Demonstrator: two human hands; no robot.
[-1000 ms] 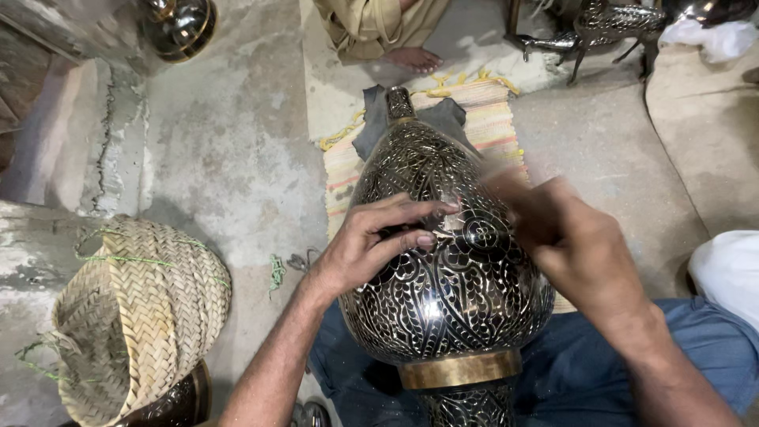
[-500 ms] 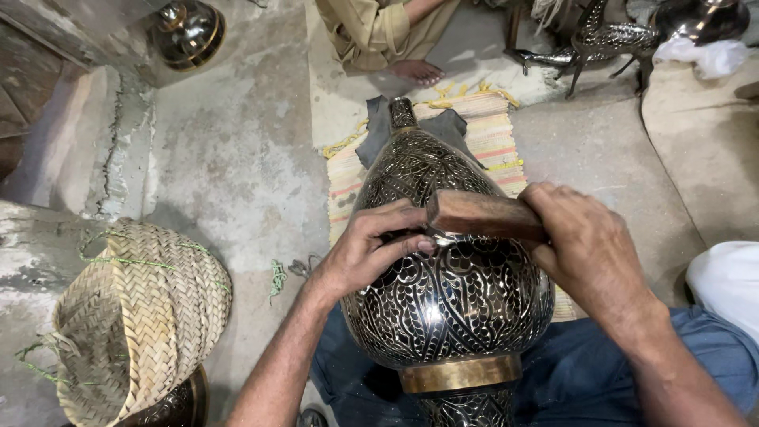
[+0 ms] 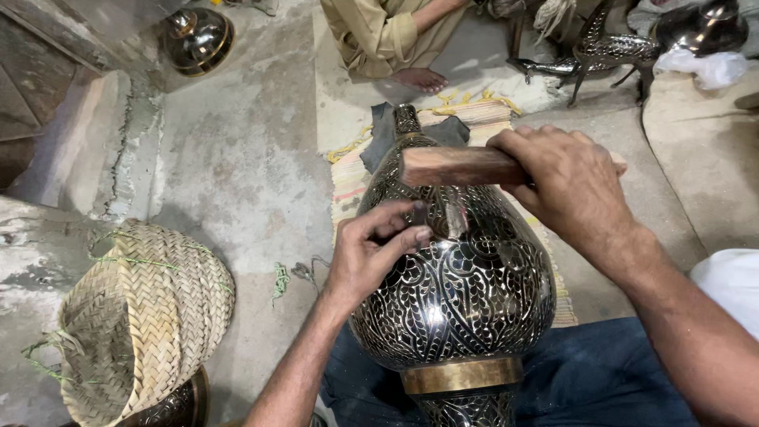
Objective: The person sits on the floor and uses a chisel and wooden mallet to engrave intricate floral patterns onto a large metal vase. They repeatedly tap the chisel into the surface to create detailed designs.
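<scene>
— Vase (image 3: 458, 292), the big black one with silver scrollwork and a brass band near its foot: where do you have it?

— I see it lying across my lap on the blue trousers (image 3: 601, 379), neck pointing away from me toward the striped mat (image 3: 352, 178) on the floor. A dark cloth (image 3: 379, 138) sits under the neck.

— And your left hand (image 3: 375, 249)?

— It rests on the shoulder of the vase, fingers pinched together around something small pressed to the metal. I cannot tell what it is; it is too small and half hidden by the fingertips.

— The right hand (image 3: 569, 182)?

— Clenched around a wooden block (image 3: 455, 166), brown and squared, held level just above the left fingers. Its free end points left, over the upper part of the vase. Whether the wood touches the vase I cannot tell.

— What lies around you?

— A woven straw basket (image 3: 146, 324) on its side to my left on the concrete floor (image 3: 237, 174), with a dark metal vessel partly showing beneath it. Bits of green string (image 3: 281, 281) lie between basket and vase. Farther up, a round dark pot with a brass rim (image 3: 196, 38) stands by the wall. Another person sits ahead of me in tan clothes, a bare foot (image 3: 419, 79) resting at the mat's edge. At the upper right stands a metal animal figure (image 3: 593, 55) with the same patterned surface, and a white cloth (image 3: 704, 67) beside it.
</scene>
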